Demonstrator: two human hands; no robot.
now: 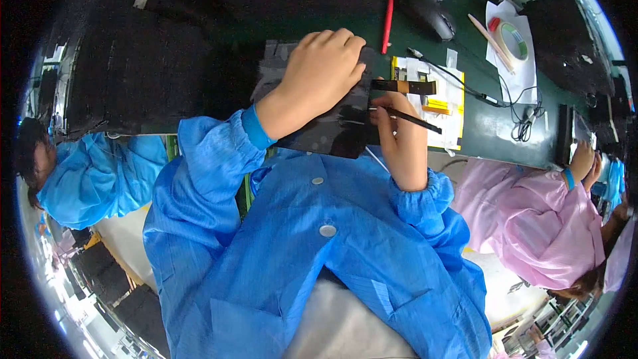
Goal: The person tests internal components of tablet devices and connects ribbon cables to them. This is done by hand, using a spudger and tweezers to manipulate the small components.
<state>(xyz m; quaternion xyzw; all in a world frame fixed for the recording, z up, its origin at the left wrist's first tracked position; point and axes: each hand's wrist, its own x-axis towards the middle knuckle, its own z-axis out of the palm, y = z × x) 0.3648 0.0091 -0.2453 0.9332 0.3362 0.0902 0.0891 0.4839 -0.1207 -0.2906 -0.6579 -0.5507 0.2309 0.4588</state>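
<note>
My left hand (322, 70) lies on top of a black flat panel (319, 134) on the green table (492, 129), its fingers curled over the panel's far edge. To its right, my right hand (401, 143) pinches a thin black pointed tool (417, 120), whose tip points right at the panel's right edge. A short black and orange strip (405, 86) sticks out from the panel just above that hand. Under the strip lies a white sheet with yellow labels (446, 103). Both sleeves are blue.
A red pen (387, 23), a black mouse (433, 20), a tape roll (513, 40) on white paper, a wooden stick (488, 40) and a black cable (508, 103) lie further back. Large dark trays (133, 66) stand left. A person in pink (531, 226) works right, a person in blue (86, 173) left.
</note>
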